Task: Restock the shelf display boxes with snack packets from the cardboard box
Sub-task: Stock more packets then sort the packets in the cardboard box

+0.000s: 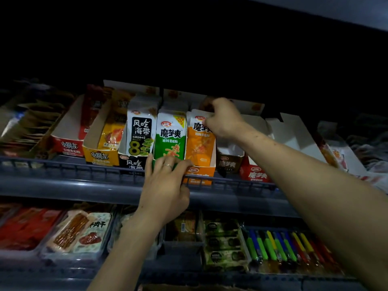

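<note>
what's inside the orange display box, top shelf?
The orange display box holds upright orange packets; the right hand pinches the front one's top. How many stand behind it is hidden, as is the box floor.

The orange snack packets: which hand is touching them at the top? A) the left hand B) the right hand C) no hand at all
B: the right hand pinches the top of the front orange snack packet, while the left hand rests lower, on the green display box at the shelf rail.
</note>
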`<action>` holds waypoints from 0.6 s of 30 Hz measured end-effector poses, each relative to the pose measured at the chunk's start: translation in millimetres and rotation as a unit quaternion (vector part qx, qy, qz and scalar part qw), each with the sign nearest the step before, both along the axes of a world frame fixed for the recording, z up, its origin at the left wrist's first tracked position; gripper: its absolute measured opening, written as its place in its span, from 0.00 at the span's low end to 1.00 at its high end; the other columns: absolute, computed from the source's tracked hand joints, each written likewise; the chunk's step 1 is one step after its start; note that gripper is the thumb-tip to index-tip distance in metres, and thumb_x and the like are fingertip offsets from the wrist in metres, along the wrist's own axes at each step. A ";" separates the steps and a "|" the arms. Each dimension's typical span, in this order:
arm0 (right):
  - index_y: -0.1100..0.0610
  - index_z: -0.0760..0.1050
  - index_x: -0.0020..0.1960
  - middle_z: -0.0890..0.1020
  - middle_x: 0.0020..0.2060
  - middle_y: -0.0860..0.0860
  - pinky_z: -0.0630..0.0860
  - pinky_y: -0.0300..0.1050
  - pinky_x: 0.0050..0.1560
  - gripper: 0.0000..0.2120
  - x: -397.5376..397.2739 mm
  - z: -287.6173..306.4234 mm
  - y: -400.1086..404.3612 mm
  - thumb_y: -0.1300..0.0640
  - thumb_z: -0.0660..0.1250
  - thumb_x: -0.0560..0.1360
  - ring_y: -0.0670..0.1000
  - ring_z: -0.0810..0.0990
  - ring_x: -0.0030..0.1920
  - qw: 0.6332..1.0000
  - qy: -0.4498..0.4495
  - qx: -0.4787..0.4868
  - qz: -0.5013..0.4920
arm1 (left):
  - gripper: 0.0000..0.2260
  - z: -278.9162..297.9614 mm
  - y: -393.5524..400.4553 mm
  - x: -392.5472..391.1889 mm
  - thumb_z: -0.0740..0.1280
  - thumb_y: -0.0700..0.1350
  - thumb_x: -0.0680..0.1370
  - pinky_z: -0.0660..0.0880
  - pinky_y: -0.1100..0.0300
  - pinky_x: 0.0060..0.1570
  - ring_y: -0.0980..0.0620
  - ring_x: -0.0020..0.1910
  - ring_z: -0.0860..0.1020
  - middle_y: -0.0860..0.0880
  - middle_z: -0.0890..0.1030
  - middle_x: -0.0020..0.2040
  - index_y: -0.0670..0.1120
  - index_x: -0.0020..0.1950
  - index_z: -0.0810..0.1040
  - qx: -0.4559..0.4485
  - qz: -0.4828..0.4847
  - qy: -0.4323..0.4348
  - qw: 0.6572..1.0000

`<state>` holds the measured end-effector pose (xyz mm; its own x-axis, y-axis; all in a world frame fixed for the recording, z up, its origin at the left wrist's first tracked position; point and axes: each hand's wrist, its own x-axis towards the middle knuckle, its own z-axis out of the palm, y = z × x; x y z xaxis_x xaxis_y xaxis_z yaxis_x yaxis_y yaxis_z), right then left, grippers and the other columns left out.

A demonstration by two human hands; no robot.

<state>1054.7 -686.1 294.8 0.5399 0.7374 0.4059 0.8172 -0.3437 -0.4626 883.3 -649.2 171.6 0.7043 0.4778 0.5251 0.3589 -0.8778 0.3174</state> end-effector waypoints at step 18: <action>0.53 0.60 0.73 0.69 0.66 0.58 0.68 0.54 0.62 0.33 12.7 -17.3 31.1 0.57 0.71 0.71 0.61 0.68 0.66 0.935 -0.290 -0.189 -0.075 | 0.21 -7.9 2.1 5.0 0.69 0.47 0.69 0.46 0.42 0.73 0.46 0.63 0.68 0.50 0.75 0.55 0.52 0.62 0.73 0.001 -0.002 -0.039 0.999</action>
